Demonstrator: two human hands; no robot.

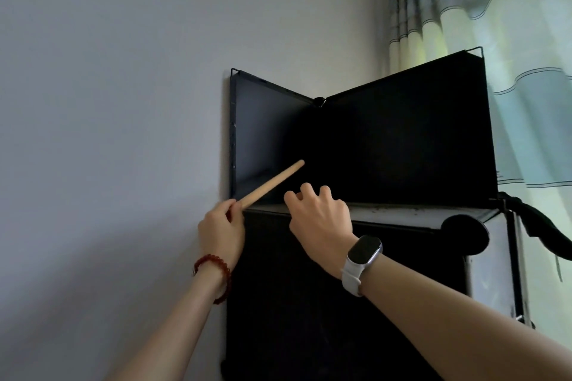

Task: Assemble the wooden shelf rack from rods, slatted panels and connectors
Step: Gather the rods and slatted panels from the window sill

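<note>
The wooden rod (272, 184) is up in the air, angled from lower left to upper right, its free tip reaching into the open top compartment of a black panel cabinet (402, 148). The left hand (221, 230) has it by the lower end, fingers curled around the wood in a closed grip, a red bead bracelet (216, 275) on that wrist. Just beside it, the right hand (318, 216) hovers over the front edge of the cabinet's shelf, fingers curled downward; whether that grip holds anything or touches the shelf, I cannot tell, since the fingertips are turned away from the camera. A white-strapped smartwatch (362, 260) sits on the right wrist. Behind the hands, two black panels meet at a round corner connector (319, 101), forming the back corner of the compartment. On the cabinet's right front corner there's a round black disc (464, 233). A plain pale wall (123, 71) fills the left side, and a curtain (510, 9) in cream and blue-green wavy bands hangs at the upper right, with a dark cloth (538, 219) draped near the cabinet's right edge.
</note>
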